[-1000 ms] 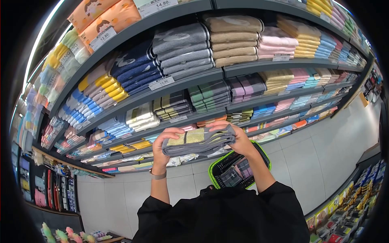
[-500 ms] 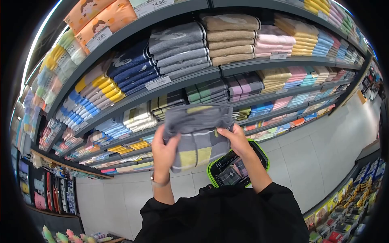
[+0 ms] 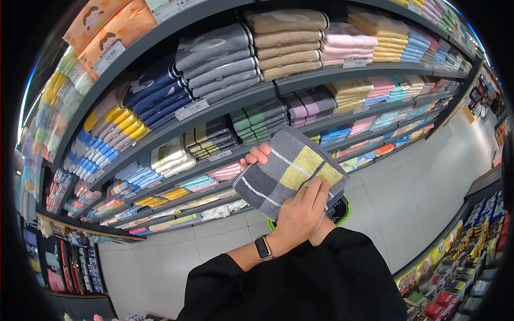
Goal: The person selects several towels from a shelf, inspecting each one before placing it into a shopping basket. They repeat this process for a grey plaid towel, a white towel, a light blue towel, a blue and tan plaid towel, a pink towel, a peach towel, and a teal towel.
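Observation:
A folded grey checked towel (image 3: 289,171) with yellow squares and white stripes is held up in front of me, tilted. My right hand (image 3: 257,154) supports it from beneath, its fingers curled over the towel's upper left edge; the palm is hidden under the cloth. Over the towel's lower part lies my left hand (image 3: 304,209), back upward, the fingers stretched together across the yellow and grey squares. A watch (image 3: 263,247) sits on my left wrist, which crosses above the right forearm. Behind stand stacks of similar yellow-checked towels (image 3: 211,140) and green-checked towels (image 3: 258,120).
A black basket with a green rim (image 3: 345,213) stands on the floor, mostly covered by the towel and my arms. Curved shelves (image 3: 235,99) hold many folded towels with price tags (image 3: 191,109). A display of small packets (image 3: 450,289) rises at the lower right.
The towel has been turned over and rotated, showing a flat checked face. My right hand has gone underneath it; my left hand has moved from its left side onto the top.

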A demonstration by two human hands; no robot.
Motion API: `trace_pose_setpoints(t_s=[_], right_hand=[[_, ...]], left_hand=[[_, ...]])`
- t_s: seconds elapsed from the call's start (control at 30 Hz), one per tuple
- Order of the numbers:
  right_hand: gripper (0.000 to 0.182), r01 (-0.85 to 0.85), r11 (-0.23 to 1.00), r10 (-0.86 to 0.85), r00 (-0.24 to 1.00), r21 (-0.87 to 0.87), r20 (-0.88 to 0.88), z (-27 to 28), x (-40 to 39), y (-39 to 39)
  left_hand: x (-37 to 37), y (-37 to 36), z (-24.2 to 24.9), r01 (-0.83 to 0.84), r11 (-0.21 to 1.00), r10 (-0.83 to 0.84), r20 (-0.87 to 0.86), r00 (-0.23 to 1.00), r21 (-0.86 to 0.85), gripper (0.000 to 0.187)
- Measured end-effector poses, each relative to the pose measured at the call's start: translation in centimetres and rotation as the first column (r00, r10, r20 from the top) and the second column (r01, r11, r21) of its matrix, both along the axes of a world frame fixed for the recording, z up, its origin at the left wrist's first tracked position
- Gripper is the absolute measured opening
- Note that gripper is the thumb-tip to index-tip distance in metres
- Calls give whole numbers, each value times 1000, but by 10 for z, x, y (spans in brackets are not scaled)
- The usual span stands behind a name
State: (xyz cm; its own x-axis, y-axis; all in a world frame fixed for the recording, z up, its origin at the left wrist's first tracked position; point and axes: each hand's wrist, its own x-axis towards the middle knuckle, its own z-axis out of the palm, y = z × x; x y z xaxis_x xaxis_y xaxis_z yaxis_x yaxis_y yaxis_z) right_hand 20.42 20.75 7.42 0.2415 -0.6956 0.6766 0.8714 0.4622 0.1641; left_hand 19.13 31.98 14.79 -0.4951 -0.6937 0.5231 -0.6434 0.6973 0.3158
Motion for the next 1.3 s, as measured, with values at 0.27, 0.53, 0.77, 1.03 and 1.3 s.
trace_pose_setpoints(t_s=[0.27,0.53,0.77,1.03,1.3], right_hand=[[32,-8,1000,7,998,-15,-61,-1,-1,-8],[26,617,776,-245,109,-128,-963,28,-88,24],[33,529,780,-422,48,-335,-906,45,-107,48],[31,520,790,-414,61,-325,-908,44,-125,62],[26,579,807,-220,114,-115,-969,16,-165,69]], left_hand=[[0,-5,1,-38,999,40,-88,995,26,50],[132,-28,21,72,852,470,-817,333,519,42],[145,-34,0,249,827,461,-862,209,503,32],[141,-36,-28,326,776,497,-841,213,541,32],[76,-10,-72,319,556,572,-632,523,767,49]])
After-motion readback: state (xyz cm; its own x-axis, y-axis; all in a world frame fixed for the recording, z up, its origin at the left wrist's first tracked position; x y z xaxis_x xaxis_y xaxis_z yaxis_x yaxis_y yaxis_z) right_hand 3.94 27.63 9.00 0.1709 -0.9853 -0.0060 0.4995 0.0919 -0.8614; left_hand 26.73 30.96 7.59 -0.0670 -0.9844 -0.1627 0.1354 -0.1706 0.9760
